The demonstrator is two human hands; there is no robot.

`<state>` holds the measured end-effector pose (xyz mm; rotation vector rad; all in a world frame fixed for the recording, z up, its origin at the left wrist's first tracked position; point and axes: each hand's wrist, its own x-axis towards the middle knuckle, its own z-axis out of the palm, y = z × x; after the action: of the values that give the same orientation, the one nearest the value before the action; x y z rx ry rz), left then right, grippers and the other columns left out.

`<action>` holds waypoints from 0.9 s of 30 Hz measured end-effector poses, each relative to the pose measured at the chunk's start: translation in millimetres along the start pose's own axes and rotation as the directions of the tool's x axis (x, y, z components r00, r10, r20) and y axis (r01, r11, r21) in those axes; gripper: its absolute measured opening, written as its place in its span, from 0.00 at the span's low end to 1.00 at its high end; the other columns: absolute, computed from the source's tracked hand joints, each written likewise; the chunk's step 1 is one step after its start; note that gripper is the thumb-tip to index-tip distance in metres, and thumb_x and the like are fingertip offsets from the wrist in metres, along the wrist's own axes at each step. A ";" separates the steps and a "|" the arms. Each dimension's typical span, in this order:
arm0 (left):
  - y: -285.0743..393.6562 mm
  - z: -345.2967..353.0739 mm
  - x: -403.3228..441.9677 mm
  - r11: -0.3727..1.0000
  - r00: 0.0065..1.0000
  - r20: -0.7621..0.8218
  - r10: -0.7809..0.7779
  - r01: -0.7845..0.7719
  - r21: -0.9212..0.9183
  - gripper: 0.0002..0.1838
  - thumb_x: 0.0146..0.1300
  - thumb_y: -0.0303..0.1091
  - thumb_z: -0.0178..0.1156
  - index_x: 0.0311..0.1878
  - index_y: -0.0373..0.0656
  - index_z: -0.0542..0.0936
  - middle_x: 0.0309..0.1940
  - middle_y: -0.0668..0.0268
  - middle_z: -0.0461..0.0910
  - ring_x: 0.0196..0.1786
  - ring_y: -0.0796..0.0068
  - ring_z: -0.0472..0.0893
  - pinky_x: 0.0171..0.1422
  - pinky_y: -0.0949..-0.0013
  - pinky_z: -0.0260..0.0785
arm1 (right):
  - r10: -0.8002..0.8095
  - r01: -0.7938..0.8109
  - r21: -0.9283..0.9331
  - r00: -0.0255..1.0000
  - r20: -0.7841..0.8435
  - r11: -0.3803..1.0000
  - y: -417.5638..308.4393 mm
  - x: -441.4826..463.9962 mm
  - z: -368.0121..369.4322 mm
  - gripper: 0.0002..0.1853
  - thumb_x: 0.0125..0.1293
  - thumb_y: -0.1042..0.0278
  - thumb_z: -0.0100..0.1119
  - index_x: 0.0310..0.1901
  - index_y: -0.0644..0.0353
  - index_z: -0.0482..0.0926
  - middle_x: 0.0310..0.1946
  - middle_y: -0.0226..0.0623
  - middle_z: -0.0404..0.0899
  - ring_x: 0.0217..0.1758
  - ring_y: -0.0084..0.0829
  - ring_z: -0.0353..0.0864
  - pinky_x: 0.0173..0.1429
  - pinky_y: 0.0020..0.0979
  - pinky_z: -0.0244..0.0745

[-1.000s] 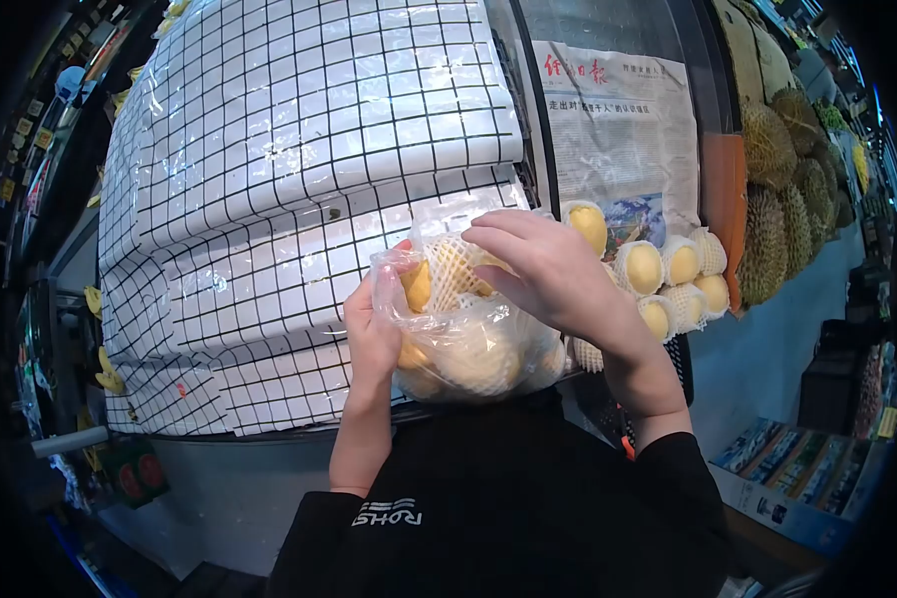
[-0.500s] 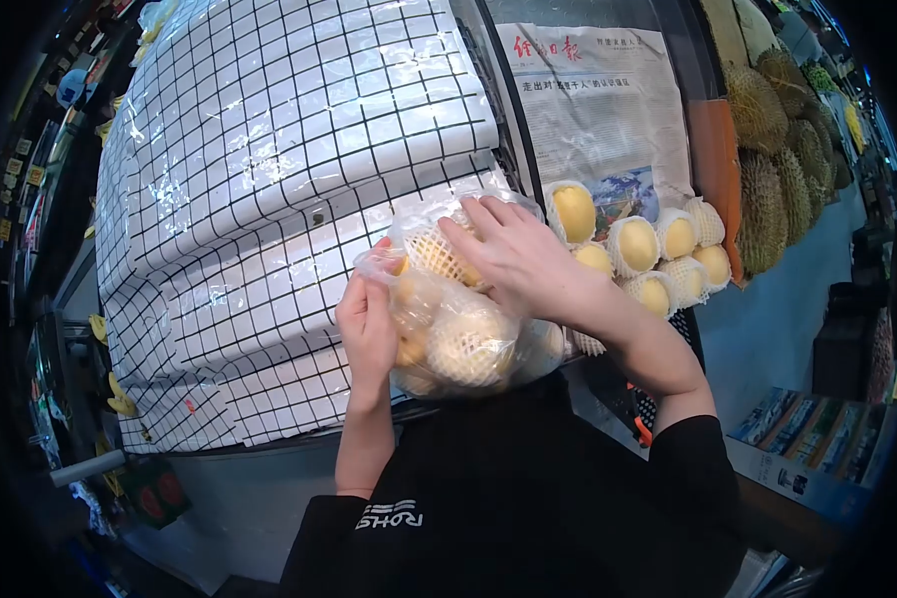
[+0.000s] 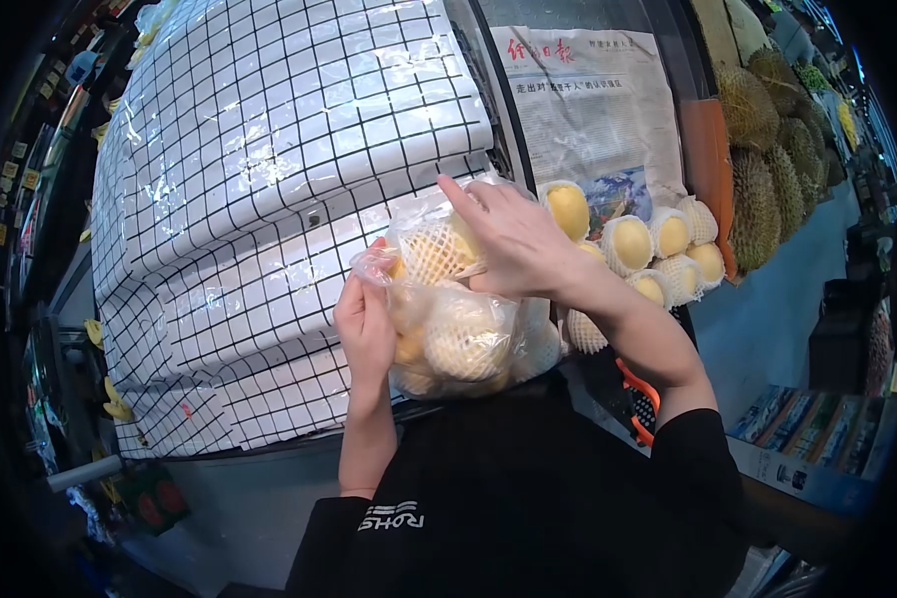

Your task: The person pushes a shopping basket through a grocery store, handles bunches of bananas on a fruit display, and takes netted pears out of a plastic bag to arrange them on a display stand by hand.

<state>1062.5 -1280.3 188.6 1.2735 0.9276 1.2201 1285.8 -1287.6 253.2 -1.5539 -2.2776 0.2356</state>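
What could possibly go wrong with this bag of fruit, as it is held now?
The plastic bag looks thin and bulges, so it might tear. The left hand pinches its edge, which might slip free. The netted fruit at the bag's mouth might roll out.

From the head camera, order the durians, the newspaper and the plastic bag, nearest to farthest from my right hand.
1. Plastic bag: right at your right hand, in front of you.
2. Newspaper: ahead and to the right.
3. Durians: far right.
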 end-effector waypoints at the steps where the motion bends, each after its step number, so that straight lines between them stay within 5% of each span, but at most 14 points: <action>1: -0.4 -0.2 0.2 1.000 1.000 -0.011 0.001 -0.001 -0.005 0.18 0.79 0.31 0.45 0.56 0.27 0.77 0.63 0.50 0.75 0.64 0.66 0.75 0.70 0.66 0.63 | 0.024 -0.021 0.075 0.999 -0.049 0.997 0.2 -0.9 -4.9 0.56 0.41 0.59 0.75 0.73 0.68 0.57 0.51 0.57 0.73 0.54 0.55 0.76 0.61 0.42 0.71; 5: -0.7 -1.7 -0.1 0.999 0.998 -0.051 -0.036 0.036 -0.001 0.19 0.79 0.34 0.45 0.60 0.28 0.77 0.58 0.55 0.79 0.59 0.71 0.77 0.66 0.68 0.66 | 0.156 -0.138 0.349 0.988 -0.022 0.927 1.7 -7.1 -15.6 0.57 0.43 0.62 0.75 0.75 0.66 0.53 0.57 0.55 0.73 0.60 0.52 0.75 0.65 0.40 0.70; 7: 0.4 -1.5 0.2 0.999 0.998 -0.048 -0.036 0.037 0.026 0.21 0.80 0.36 0.45 0.62 0.30 0.76 0.57 0.57 0.80 0.58 0.72 0.78 0.64 0.69 0.68 | 0.247 -0.175 0.655 0.969 -0.018 0.735 12.6 -11.5 -5.7 0.56 0.46 0.65 0.74 0.76 0.65 0.51 0.61 0.50 0.72 0.63 0.43 0.75 0.67 0.38 0.69; 8: 2.6 -1.7 1.0 0.998 0.997 -0.057 -0.055 0.057 0.031 0.19 0.79 0.34 0.45 0.60 0.29 0.77 0.56 0.57 0.81 0.58 0.73 0.78 0.65 0.70 0.67 | 0.249 -0.177 0.655 0.968 -0.018 0.735 16.8 -14.8 -6.7 0.56 0.46 0.65 0.74 0.76 0.65 0.51 0.61 0.50 0.72 0.63 0.43 0.75 0.67 0.38 0.69; 10: 4.7 -1.8 2.2 0.996 0.995 -0.060 -0.075 0.077 0.035 0.18 0.79 0.32 0.46 0.59 0.28 0.77 0.56 0.58 0.81 0.58 0.75 0.78 0.65 0.72 0.66 | 0.329 -0.293 0.896 0.927 0.181 0.333 19.1 -18.3 -15.6 0.53 0.51 0.62 0.70 0.76 0.65 0.50 0.64 0.47 0.70 0.65 0.36 0.74 0.70 0.36 0.68; 11: 5.3 -1.9 2.5 0.996 0.996 -0.059 -0.068 0.071 0.061 0.18 0.79 0.32 0.46 0.59 0.28 0.77 0.56 0.58 0.81 0.58 0.75 0.78 0.65 0.72 0.66 | 0.334 -0.293 0.896 0.925 0.179 0.333 22.9 -21.1 -15.0 0.53 0.51 0.62 0.70 0.76 0.65 0.50 0.64 0.47 0.70 0.65 0.36 0.74 0.70 0.36 0.68; 13: 5.6 -0.6 3.4 0.994 0.997 -0.049 -0.061 0.065 0.088 0.18 0.79 0.32 0.46 0.59 0.29 0.77 0.56 0.59 0.81 0.58 0.75 0.77 0.65 0.72 0.67 | 0.351 -0.217 0.962 0.899 0.263 -0.165 32.4 -28.0 -6.3 0.49 0.55 0.60 0.65 0.76 0.65 0.52 0.65 0.48 0.70 0.65 0.36 0.75 0.70 0.36 0.68; 15: 5.5 2.4 4.8 0.999 0.998 -0.059 -0.015 0.018 0.046 0.19 0.79 0.33 0.46 0.60 0.29 0.77 0.56 0.59 0.81 0.57 0.76 0.77 0.64 0.72 0.67 | 0.387 -0.129 0.966 0.898 0.210 -0.226 32.6 -32.5 2.5 0.43 0.60 0.53 0.58 0.74 0.66 0.56 0.66 0.50 0.69 0.65 0.39 0.75 0.71 0.38 0.69; 18: 5.6 1.4 3.3 0.998 0.996 -0.064 -0.059 0.059 -0.004 0.19 0.79 0.33 0.46 0.61 0.29 0.77 0.56 0.58 0.81 0.57 0.75 0.78 0.64 0.72 0.67 | 0.431 0.107 0.840 0.888 0.160 -0.532 34.3 -38.9 7.7 0.39 0.65 0.45 0.49 0.70 0.66 0.62 0.65 0.57 0.70 0.66 0.50 0.74 0.72 0.48 0.67; 22: -1.0 -8.1 2.3 0.993 0.990 -0.082 -0.113 0.114 0.002 0.18 0.79 0.32 0.47 0.61 0.29 0.77 0.55 0.59 0.81 0.56 0.75 0.78 0.63 0.72 0.68 | 0.456 0.225 0.771 0.885 0.094 -0.595 23.7 -49.4 8.0 0.38 0.65 0.45 0.50 0.70 0.66 0.63 0.65 0.57 0.70 0.67 0.53 0.73 0.72 0.51 0.66; 25: 1.5 -9.6 2.4 0.991 0.990 -0.080 -0.115 0.120 0.060 0.20 0.77 0.29 0.46 0.66 0.29 0.72 0.60 0.56 0.78 0.60 0.73 0.76 0.66 0.71 0.67 | 0.474 0.298 0.757 0.880 0.017 -0.582 7.2 -58.4 8.4 0.36 0.68 0.52 0.51 0.72 0.66 0.60 0.62 0.46 0.75 0.65 0.40 0.76 0.71 0.40 0.69; 27: 15.2 2.2 -0.6 0.998 0.983 -0.184 -0.021 0.032 0.053 0.21 0.76 0.27 0.45 0.68 0.28 0.68 0.64 0.54 0.74 0.64 0.70 0.74 0.68 0.70 0.65 | 0.578 0.318 0.865 0.815 -0.041 -0.388 -8.4 -63.5 7.6 0.45 0.66 0.55 0.55 0.77 0.66 0.45 0.63 0.46 0.72 0.65 0.37 0.75 0.71 0.38 0.68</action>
<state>1062.5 -1282.8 203.7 1.2025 1.1152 1.3148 1296.0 -1348.9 235.8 -0.5334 -0.4266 1.2663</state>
